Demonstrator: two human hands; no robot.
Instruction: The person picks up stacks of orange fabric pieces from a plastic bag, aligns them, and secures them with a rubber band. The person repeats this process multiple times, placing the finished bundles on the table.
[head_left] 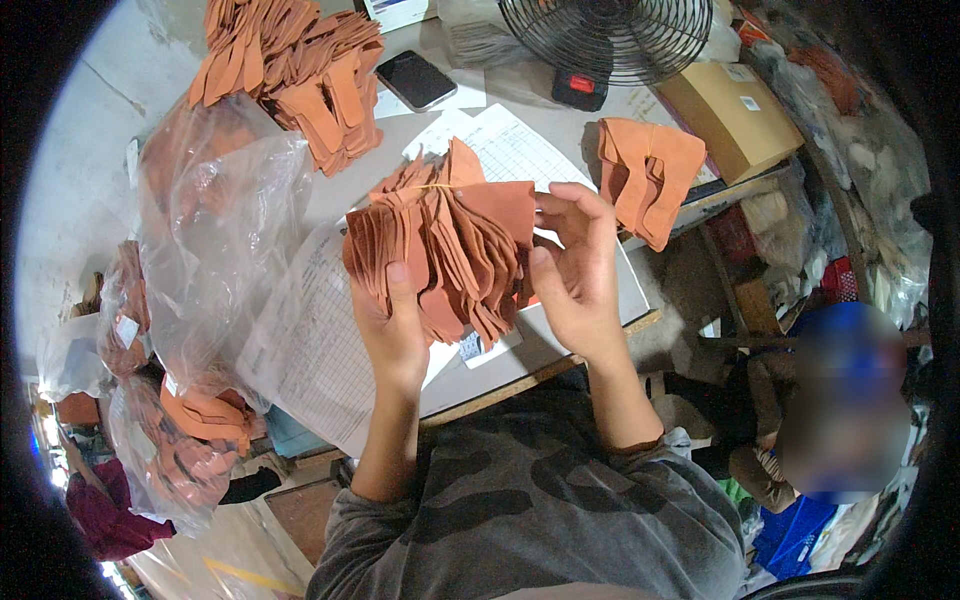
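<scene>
A thick bundle of orange-brown leather cut pieces [430, 250], tied near its top with a thin yellow band, is held up over the table in front of me. My left hand [393, 320] grips its lower left side, thumb in front and fingers hidden behind. At the bundle's right edge is my right hand [577, 265], its fingers curved and thumb apart, the tips at or very close to the leather. Printed paper sheets [310, 350] lie beneath the bundle.
A smaller leather bundle [650, 175] lies at the right, beside a cardboard box [735, 120]. Behind stand a fan [610, 40] and a phone [417, 80]. A leather heap [300, 70] and plastic bags [220, 220] fill the left. Another person [840, 400] sits at the right.
</scene>
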